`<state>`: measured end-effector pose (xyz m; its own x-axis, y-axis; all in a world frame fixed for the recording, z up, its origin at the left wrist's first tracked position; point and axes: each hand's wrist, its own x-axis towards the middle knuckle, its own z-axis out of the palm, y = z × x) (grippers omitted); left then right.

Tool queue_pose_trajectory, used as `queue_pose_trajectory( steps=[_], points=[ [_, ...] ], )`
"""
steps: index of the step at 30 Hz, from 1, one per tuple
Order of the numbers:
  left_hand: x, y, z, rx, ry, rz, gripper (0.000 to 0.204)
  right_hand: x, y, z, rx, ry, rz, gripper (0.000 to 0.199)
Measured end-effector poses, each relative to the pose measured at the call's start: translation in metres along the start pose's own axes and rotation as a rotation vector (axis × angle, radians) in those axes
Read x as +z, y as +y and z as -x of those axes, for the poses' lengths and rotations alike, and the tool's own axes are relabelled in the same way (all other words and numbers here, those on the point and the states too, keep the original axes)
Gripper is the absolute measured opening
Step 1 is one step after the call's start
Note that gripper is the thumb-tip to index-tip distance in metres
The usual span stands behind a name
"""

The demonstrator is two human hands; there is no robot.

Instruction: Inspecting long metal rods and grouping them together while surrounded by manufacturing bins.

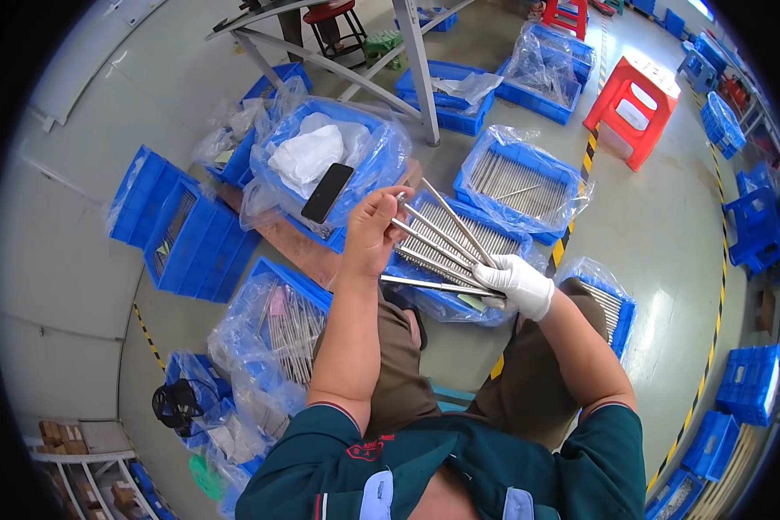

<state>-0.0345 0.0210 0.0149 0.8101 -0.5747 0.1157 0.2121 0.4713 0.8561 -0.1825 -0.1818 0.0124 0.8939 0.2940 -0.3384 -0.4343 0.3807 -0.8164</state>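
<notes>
My bare left hand (373, 227) is closed, its thumb and fingers pinching the end of a slim metal rod. In a white glove, my right hand (518, 284) grips the other ends of several metal rods (461, 224), which fan out toward the left hand. Both hands are over a plastic-lined blue crate (442, 303) filled with rows of similar rods. A black phone (328, 194) lies on the plastic-lined blue crate just left of and beyond my left hand, beside a crumpled white bag (307, 159).
Another blue crate of rods (542, 236) stands beyond the right hand. Loose rods (293, 334) fill a lined crate by my left knee. Stacked blue crates (201, 251) stand at left. A red stool (637, 113) is at far right, and a metal table leg (418, 74) rises ahead.
</notes>
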Motion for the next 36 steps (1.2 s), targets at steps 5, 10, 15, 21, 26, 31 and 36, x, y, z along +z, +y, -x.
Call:
queue_pose_trajectory(
  steps=[5,10,15,21,26,31,36],
  points=[
    [-0.002,0.001,-0.001,-0.022,-0.065,0.027,0.033,0.001,-0.001,-0.002,0.001,0.009,0.075,0.028],
    [0.016,-0.016,0.006,-0.156,-0.179,-0.107,0.039,0.0,0.0,-0.001,0.015,-0.034,0.014,0.032],
    [0.031,-0.026,0.01,-0.123,-0.171,-0.07,0.04,-0.002,-0.003,0.003,0.01,-0.053,0.001,0.032],
    [0.001,0.011,-0.005,0.181,0.012,0.096,0.039,-0.003,-0.002,0.008,0.139,-0.08,-0.016,0.027],
    [0.0,0.0,-0.002,0.046,-0.054,0.062,0.035,0.001,0.003,0.004,0.139,-0.17,-0.005,0.026],
    [-0.002,-0.001,-0.003,-0.017,-0.095,0.015,0.036,0.0,0.005,0.004,0.129,-0.139,0.029,0.027],
    [-0.003,0.0,-0.004,-0.027,-0.136,0.066,0.036,-0.002,0.008,0.004,0.133,-0.207,0.029,0.031]
  ],
)
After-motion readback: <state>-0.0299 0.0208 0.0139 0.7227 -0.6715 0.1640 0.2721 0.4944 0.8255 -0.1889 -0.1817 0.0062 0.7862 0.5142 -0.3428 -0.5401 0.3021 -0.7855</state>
